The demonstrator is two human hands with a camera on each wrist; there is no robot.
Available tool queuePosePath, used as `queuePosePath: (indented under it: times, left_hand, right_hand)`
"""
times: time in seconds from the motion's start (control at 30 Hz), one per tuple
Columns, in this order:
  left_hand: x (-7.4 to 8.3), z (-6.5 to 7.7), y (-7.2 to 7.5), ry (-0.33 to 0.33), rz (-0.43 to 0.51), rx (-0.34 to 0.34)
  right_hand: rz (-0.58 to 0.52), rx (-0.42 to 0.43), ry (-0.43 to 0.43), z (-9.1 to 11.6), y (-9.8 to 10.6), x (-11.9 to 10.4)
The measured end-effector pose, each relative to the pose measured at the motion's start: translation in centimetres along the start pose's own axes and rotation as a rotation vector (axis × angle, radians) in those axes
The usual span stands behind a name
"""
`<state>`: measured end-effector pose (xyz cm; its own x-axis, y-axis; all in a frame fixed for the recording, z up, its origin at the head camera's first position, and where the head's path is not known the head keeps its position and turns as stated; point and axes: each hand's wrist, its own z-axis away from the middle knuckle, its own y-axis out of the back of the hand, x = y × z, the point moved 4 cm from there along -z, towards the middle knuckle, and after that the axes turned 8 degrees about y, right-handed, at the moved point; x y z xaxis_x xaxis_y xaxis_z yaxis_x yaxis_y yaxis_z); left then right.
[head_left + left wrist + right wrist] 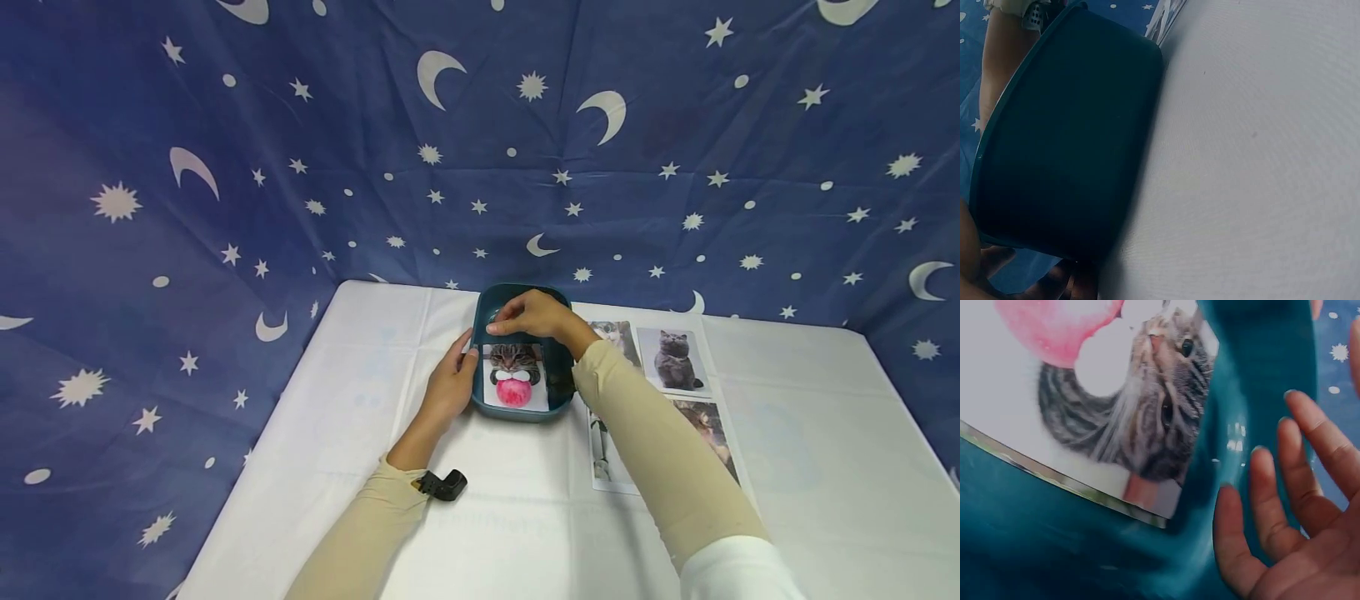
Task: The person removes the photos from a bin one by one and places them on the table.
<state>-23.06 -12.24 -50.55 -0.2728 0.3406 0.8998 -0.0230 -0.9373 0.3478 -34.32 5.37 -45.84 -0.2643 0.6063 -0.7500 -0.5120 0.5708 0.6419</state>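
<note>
1. Head view. The cat card (515,377) lay inside the teal basin (517,415), toward its near end, on the white table (315,400). The left hand (448,383) rested against the basin's left side; the right hand (534,315) hung over the far end, apparently empty. Other photo cards (678,362) lay to the basin's right.

2. Left wrist view. The left hand's fingers touched the smooth outer wall without a visible clasp. The basin seemed light, rigid plastic, best steadied by its rim.

3. Right wrist view. The right hand's fingers were parted and held nothing. The card, presumably light, flexible, slippery and easily creased, suited an edge pinch. It showed a tabby, white puffs and a pink ball; another edge protruded beneath.
</note>
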Motion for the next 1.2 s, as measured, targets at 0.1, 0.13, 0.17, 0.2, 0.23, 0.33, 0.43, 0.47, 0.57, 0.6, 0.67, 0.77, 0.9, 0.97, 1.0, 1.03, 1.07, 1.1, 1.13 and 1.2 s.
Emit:
queuePosePath:
  times: [0.1, 0.13, 0.17, 0.2, 0.23, 0.33, 0.43, 0.47, 0.57, 0.6, 0.67, 0.77, 0.9, 0.97, 1.0, 1.03, 1.07, 1.1, 1.13, 1.2]
  left_hand:
    - [0.0, 0.0, -0.1, -0.002, 0.002, -0.004]
    - [0.0, 0.0, -0.1, -0.001, 0.004, -0.005]
    - [0.0, 0.0, -0.1, 0.0, 0.004, -0.006]
    - [0.0, 0.0, -0.1, 0.002, 0.004, -0.007]
    - [0.0, 0.0, -0.2, 0.003, 0.003, -0.007]
    - [0.0, 0.0, -0.2, 0.009, -0.001, -0.008]
    - [0.0, 0.1, -0.4, 0.009, -0.003, -0.009]
    - [0.0, 0.1, -0.4, 0.008, -0.004, -0.008]
    - [0.0, 0.0, -0.5, 0.002, -0.004, -0.009]
    - [0.0, 0.0, -0.5, 0.001, -0.003, -0.009]
    - [0.1, 0.0, -0.6, 0.0, -0.004, -0.006]
    - [0.2, 0.0, -0.5, -0.001, -0.003, -0.006]
    - [0.2, 0.0, -0.4, -0.007, -0.006, -0.004]
    - [0.1, 0.0, -0.3, -0.011, -0.011, 0.0]
    - [0.1, 0.0, -0.3, -0.013, -0.012, 0.001]
    - [0.1, 0.0, -0.2, -0.013, -0.011, 0.003]
    - [0.1, 0.0, -0.2, -0.013, -0.012, 0.005]
    - [0.0, 0.0, -0.2, -0.014, -0.011, 0.005]
    - [0.0, 0.0, -0.1, -0.013, -0.01, 0.005]
    - [0.0, 0.0, -0.1, -0.011, -0.01, 0.007]
  right_hand:
    - [0.048, -0.018, -0.027, -0.1, -0.4, 0.4]
    - [0.072, -0.027, -0.032, -0.1, -0.6, 0.5]
    - [0.088, -0.037, -0.036, -0.2, -0.7, 0.6]
    - [0.101, -0.048, -0.037, -0.1, -0.9, 0.6]
    - [0.112, -0.058, -0.041, -0.1, -1.1, 0.6]
    - [0.135, -0.08, -0.053, 0.0, -1.6, 0.7]
    - [0.152, -0.087, -0.067, 0.0, -1.9, 0.9]
    - [0.156, -0.086, -0.071, 0.0, -2.0, 0.9]
    - [0.166, -0.081, -0.088, 0.0, -2.1, 1.0]
    - [0.173, -0.078, -0.091, 0.0, -2.1, 0.9]
    - [0.184, -0.077, -0.092, 0.1, -2.1, 0.7]
    - [0.217, -0.077, -0.077, 0.2, -2.0, 0.4]
    - [0.244, -0.084, -0.036, 0.2, -1.8, -0.2]
    - [0.232, -0.087, -0.016, 0.3, -1.7, -0.6]
    - [0.22, -0.088, -0.009, 0.4, -1.6, -0.8]
    - [0.206, -0.091, -0.002, 0.5, -1.5, -1.0]
    - [0.197, -0.093, 0.004, 0.6, -1.3, -1.2]
    - [0.183, -0.099, 0.006, 0.7, -1.2, -1.4]
    - [0.171, -0.105, 0.006, 0.9, -1.1, -1.6]
    - [0.14, -0.127, 0.002, 1.1, -0.9, -1.9]
